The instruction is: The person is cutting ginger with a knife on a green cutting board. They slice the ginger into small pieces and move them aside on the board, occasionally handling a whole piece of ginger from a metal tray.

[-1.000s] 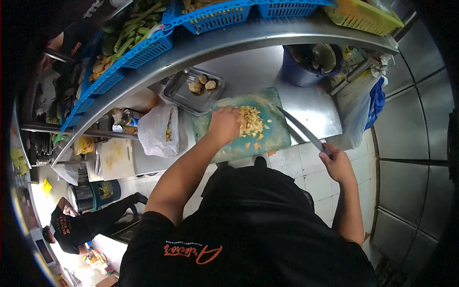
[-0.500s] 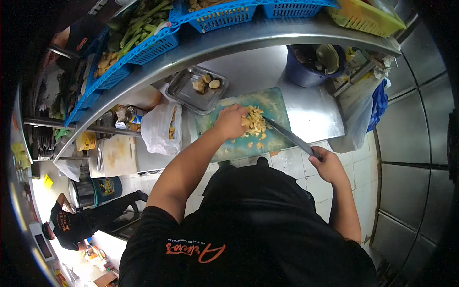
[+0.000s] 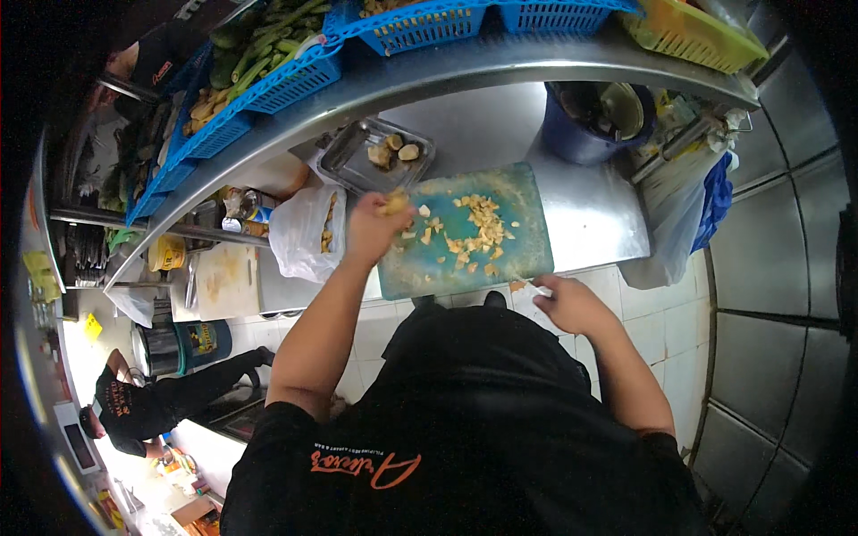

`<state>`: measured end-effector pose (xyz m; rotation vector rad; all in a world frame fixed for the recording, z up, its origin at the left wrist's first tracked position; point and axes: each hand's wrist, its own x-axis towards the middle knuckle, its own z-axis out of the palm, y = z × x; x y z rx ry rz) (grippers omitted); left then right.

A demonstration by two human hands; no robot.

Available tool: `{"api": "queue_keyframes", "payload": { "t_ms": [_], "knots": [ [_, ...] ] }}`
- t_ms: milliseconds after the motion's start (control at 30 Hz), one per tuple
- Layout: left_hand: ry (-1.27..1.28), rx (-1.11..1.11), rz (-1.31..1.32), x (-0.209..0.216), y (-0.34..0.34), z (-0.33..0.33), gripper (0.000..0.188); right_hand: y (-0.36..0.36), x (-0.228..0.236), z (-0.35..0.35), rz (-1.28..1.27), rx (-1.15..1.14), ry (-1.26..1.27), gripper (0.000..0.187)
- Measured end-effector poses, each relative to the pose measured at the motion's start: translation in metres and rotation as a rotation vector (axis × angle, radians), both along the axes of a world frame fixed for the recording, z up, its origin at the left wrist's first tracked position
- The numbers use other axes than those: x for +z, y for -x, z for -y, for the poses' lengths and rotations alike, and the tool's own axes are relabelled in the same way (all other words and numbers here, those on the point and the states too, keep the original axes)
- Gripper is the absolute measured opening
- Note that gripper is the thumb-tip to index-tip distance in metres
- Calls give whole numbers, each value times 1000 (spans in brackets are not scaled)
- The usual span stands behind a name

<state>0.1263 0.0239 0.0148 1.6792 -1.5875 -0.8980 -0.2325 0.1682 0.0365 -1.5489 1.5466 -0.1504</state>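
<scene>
one yellowish chunk (image 3: 394, 205) is clamped in the left hand (image 3: 368, 232), over the left end of the green board (image 3: 413, 275). probably light, firm, kinda slick, so pinch its sides. chopped bits (image 3: 483, 230) lie mid-board, then a blurry knife (image 3: 531, 288), grip closed on it: right hand (image 3: 572, 305).

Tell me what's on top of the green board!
Chopped yellowish pieces lie scattered on the green board. The left hand, holding a yellowish lump, hides part of the board's left edge, so I can't see anything under the hand or beneath the pieces.
</scene>
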Motion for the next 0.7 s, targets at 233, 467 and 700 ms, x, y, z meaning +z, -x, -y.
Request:
{"api": "queue_keyframes", "payload": {
  "t_ms": [233,467,700],
  "knots": [
    [-288,178,-765,12,-10,-25,35,-31,-21,28,-95,246,-52,31],
    [-200,309,-719,33,-39,-72,24,-22,12,42,23,84,-257,30],
    [-177,378,-764,36,-34,-78,29,-100,-43,64,7,450,27,27]
  ]
}}
